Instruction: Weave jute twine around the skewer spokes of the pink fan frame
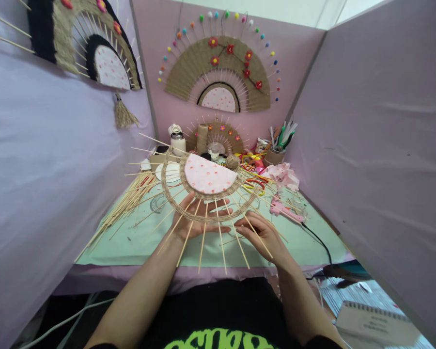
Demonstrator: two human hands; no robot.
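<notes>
A half-round fan frame of thin wooden sticks and woven twine (211,219) is held up above the table, its curved edge toward me. At its middle sits a white half-disc with pink spots (209,175), bordered with twine. My left hand (199,220) supports the frame from underneath, thumb near the inner twine border and fingers stretched out behind the sticks. My right hand (257,233) is at the frame's lower right, its fingertips pinched together by the sticks. What they hold is too small to make out.
Loose wooden sticks (125,206) lie at the left of the green tabletop (131,254). A pink glue gun (286,211) with a black cord rests at the right. Behind are a twine ball (232,162), a white bottle (177,143) and a tool cup (275,156). Finished fans (183,72) hang on the walls.
</notes>
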